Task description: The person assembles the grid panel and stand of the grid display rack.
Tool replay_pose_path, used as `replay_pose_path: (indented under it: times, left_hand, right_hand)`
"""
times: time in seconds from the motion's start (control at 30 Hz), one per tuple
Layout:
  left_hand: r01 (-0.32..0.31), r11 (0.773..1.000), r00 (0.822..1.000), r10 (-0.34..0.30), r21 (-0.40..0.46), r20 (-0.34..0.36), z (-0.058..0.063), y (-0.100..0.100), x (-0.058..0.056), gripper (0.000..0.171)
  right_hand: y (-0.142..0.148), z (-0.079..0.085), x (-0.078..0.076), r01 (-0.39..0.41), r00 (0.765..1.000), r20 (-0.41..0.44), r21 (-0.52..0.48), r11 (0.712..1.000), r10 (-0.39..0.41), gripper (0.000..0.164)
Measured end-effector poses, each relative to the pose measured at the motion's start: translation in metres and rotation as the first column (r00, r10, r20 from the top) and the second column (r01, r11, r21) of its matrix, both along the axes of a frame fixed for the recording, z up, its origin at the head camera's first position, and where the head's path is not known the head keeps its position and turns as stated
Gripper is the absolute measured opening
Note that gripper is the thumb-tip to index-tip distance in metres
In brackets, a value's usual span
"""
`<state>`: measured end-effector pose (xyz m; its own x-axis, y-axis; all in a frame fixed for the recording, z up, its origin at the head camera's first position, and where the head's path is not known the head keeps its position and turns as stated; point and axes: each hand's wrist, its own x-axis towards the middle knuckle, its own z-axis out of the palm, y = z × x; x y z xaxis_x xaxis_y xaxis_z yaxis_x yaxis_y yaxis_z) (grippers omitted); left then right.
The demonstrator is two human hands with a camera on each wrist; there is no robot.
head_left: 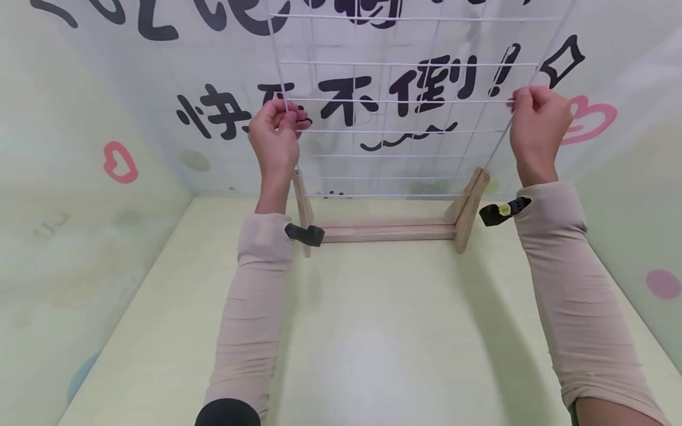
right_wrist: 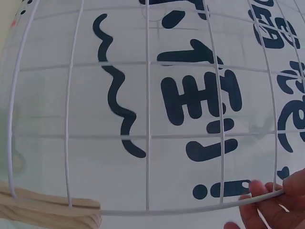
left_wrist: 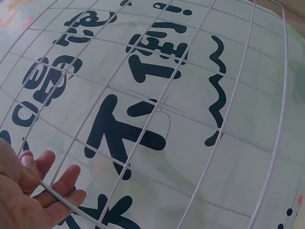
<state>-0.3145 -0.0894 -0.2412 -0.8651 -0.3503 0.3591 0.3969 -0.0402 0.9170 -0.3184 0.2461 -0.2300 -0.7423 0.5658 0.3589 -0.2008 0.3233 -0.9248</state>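
Note:
A white wire grid panel stands upright in front of me, its lower end between the two posts of a wooden stand. My left hand pinches the panel's left edge wire between thumb and fingers. On the opposite edge, my right hand pinches the wire at about the same height. In the right wrist view, the edge wire meets the top of the right wooden post. At the left post, I cannot tell how the wire sits.
The stand rests on a pale yellow-green tabletop. Behind the grid hangs a white backdrop with black lettering. Side panels carry a red heart on the left and a purple dot on the right.

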Motion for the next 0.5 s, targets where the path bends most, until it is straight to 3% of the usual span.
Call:
replay_pose_path:
  times: [0.1,0.3,0.5]
  left_hand:
    - [0.021,0.999,1.000,-0.021,0.028,0.003,-0.003,-0.002,-0.002,0.008]
    - [0.025,0.999,1.000,-0.025,0.049,0.000,-0.009,-0.003,-0.002,0.007]
    - [0.027,0.998,0.999,-0.024,0.063,-0.035,-0.023,-0.007,-0.015,0.007]
  right_hand:
    - [0.003,-0.005,-0.001,-0.077,0.997,-0.006,-0.033,0.997,0.077,0.020]
    - [0.005,-0.011,0.000,-0.112,0.994,-0.018,-0.057,0.992,0.112,0.019]
    - [0.003,-0.011,0.003,-0.160,0.986,-0.054,-0.102,0.982,0.156,0.016]
